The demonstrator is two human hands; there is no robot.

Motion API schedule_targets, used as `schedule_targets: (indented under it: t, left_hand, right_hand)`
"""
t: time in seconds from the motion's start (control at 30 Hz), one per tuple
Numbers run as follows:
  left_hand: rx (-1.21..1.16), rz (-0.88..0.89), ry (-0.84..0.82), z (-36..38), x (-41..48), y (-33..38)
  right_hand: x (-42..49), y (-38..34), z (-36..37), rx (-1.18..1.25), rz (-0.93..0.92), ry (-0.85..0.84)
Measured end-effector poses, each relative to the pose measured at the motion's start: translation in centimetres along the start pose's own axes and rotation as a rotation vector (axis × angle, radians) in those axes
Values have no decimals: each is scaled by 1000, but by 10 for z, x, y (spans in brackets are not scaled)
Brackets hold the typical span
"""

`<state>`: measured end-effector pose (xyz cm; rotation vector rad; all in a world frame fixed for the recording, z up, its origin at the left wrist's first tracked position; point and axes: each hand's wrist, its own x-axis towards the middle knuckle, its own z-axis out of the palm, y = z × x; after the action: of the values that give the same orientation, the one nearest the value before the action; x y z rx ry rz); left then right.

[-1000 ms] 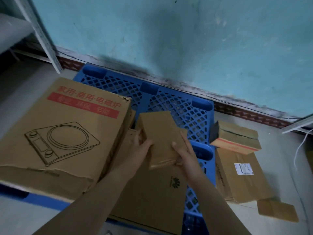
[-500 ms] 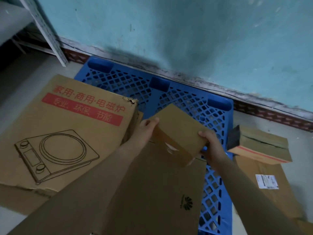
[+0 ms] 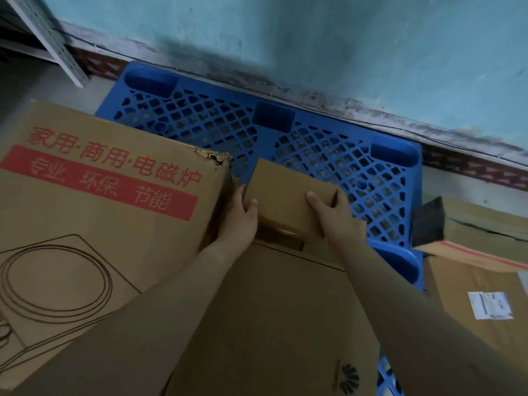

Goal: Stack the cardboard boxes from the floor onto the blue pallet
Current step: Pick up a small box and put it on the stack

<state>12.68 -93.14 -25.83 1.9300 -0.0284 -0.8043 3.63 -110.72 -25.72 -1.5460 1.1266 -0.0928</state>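
Small box: a plain brown cardboard box was held in both hands over the blue pallet, just past the far edge of the flat carton; whether its underside touched anything could not be told.
Left hand: the left hand gripped the box's left end, thumb on the top face, the other fingers tucked down the side next to the big carton.
Right hand: the right hand gripped the right near corner, thumb lying on top, fingers wrapped round the far side, closed on the box.
Big carton: a large printed carton with red Chinese lettering and a line drawing of a cooker sat at the left, its torn top corner just beside the small box.
Flat carton: a wide brown carton with a dark logo lay beneath the forearms, near side of the pallet.
Pallet: blue plastic lattice, set against the wall; its far half was bare.
Floor, right: a box with a red stripe rested on a carton bearing a white label, both just off the pallet's right edge.
Wall: teal painted wall, dark and scuffed along the base.
Far left: a pale perforated shelf upright leaned into view by the wall.
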Motion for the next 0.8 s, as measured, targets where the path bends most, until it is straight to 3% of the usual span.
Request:
schedule_targets:
  t: [0.13,0.27,0.43,0.57,0.8]
  left_hand:
    - [146,-117,15,5,2,-27]
    - [262,-83,59,6,5,-29]
    - [208,-10,45,7,2,-21]
    - [202,35,-61,5,-2,-12]
    - [139,-78,-240,-5,-16,2]
  right_hand:
    - [9,25,17,-63,56,-73]
    - [7,37,26,-89,81,-92]
    - [0,35,29,-7,82,-30]
    - [-2,27,26,-18,150,-43]
    - [-11,10,26,-57,165,-99]
